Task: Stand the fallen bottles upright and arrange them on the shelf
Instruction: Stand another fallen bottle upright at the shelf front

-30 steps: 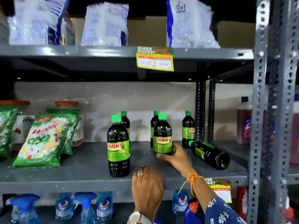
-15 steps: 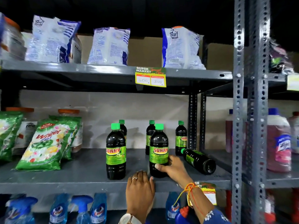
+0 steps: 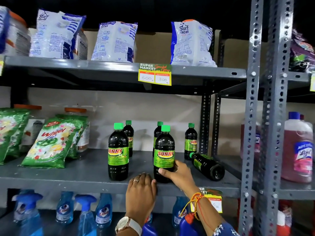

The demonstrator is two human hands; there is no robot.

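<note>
Setting a standing bottle [image 3: 164, 154] in place near the front of the shelf [image 3: 68, 176] with right hand [image 3: 179, 172] wrapped round it, left hand [image 3: 141, 189] flat on the shelf edge holding nothing, next reaching right to lift the fallen bottle [image 3: 207, 166] upright.

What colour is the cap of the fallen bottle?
Green, seen in the head view: cap of the fallen bottle.

Head view (close) faces shelf [image 3: 95, 176] squarely
</note>
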